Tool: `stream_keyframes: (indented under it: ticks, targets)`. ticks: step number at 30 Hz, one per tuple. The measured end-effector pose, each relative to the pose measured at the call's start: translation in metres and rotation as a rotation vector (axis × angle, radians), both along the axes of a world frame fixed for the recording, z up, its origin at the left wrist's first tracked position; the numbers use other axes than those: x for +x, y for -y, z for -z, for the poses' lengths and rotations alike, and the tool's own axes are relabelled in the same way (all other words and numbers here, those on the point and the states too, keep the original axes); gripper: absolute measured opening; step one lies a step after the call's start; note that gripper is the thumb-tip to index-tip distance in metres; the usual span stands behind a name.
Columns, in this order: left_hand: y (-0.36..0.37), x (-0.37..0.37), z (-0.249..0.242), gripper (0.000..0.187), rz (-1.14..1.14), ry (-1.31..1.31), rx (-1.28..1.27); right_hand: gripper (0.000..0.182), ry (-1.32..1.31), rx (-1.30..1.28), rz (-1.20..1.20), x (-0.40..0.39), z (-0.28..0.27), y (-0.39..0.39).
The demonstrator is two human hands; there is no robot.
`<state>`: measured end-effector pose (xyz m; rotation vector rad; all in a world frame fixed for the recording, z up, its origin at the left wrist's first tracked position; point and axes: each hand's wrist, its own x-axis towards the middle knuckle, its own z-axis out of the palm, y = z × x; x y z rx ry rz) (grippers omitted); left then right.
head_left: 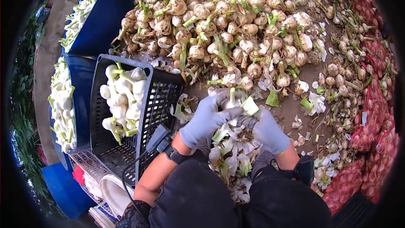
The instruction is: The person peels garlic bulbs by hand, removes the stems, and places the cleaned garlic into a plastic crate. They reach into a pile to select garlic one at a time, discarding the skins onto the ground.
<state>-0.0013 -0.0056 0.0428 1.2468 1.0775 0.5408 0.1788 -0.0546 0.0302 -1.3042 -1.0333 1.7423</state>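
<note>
Black crate (158, 95) as landmark, white garlic bulbs (124, 90) inside. Right of crate: left hand (211, 116), gray-gloved, fingers curled around a garlic stalk (232, 95), stalk upright. Right hand (269, 130), farther right of crate, fingers drawn in beside a pale green peel piece (249, 106); cannot tell whether it grips. Dirt-streaked garlic heap (223, 25) up and right of crate; blue bin (82, 88) just left; red mesh sacks (373, 131) far right.

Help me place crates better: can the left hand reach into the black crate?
Probably yes: the left hand is near the black crate, whose open top leaves access, though that hand holds garlic.
</note>
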Motion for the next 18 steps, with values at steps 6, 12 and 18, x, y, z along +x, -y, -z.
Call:
stream_keyframes:
  ticks: [6,12,18]
  targets:
    - [-0.001,-0.016,0.007,0.031,-0.215,0.609,-0.463,0.019,1.008,0.034,-0.063,0.028,0.008,-0.013]
    - [-0.009,-0.034,0.023,0.038,-0.420,0.756,-0.263,0.027,0.824,0.122,-1.010,0.016,0.000,0.039]
    - [-0.044,-0.060,0.003,0.043,-0.520,0.971,-0.429,0.031,0.964,0.135,-0.868,0.020,-0.014,0.022]
